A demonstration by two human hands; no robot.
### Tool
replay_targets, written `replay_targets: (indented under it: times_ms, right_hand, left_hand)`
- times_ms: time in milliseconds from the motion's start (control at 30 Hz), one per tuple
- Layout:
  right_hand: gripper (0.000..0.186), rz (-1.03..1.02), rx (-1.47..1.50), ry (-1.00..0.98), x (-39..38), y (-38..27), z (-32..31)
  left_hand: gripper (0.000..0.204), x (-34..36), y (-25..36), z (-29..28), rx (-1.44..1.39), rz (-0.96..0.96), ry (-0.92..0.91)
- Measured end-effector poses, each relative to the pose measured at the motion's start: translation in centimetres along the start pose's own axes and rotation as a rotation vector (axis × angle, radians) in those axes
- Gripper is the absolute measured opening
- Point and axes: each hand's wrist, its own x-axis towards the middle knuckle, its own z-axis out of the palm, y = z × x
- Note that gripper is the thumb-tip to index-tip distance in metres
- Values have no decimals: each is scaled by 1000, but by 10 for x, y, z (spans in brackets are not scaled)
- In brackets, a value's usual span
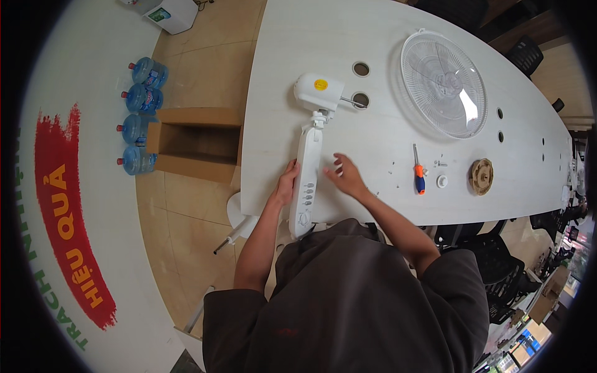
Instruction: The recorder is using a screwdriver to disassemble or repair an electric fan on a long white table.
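Observation:
A white electric fan body (309,155) lies along the table's near left part, with its button panel and knob toward me. At its far end sits the motor housing (318,91), a metal shaft sticking out to the right. My left hand (286,184) grips the left side of the fan body, its fingertips partly hidden. To the right of the body, my right hand (347,176) is held with its fingers apart and nothing in them. An orange-and-blue screwdriver (419,179) lies further right, beside small screws (440,164) and a round white cap (442,181).
A round wire fan guard (429,93) lies at the far right of the table (280,37). Nearer is a brown round part (481,176). Left of the table stand an open cardboard box (199,116), several water bottles (135,128) and a white pole (237,232). Black chairs (502,270) stand right.

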Motion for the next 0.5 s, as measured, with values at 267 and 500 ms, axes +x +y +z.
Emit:
replay_targets:
  times_ms: [267,500]
  right_hand:
    - [68,130,314,-101,-64,-36,46]
    - [59,204,214,-312,-60,-51,22]
  left_hand:
    - [41,4,4,20,-52,-27,-41]
    - [59,-1,8,30,101,-35,-123]
